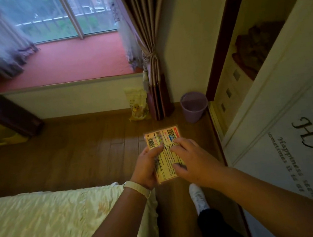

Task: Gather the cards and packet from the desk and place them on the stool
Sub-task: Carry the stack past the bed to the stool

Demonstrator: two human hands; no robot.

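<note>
A flat yellow and orange packet (pixel 163 137) with a barcode and printed text is held in the air above the wooden floor, in the middle of the head view. My left hand (pixel 147 167) grips its left edge, thumb on top. My right hand (pixel 191 158) rests its fingers on the packet's right side and lower face. Whether cards lie under the packet I cannot tell. No desk or stool is in view.
A bed with a pale yellow cover (pixel 46 228) lies at lower left. A wardrobe with lettering (pixel 294 140) stands at right. A purple bin (pixel 194 106) and a yellow bag (pixel 137 106) stand by the curtain (pixel 150 59). My white shoe (pixel 199 197) is on the floor below.
</note>
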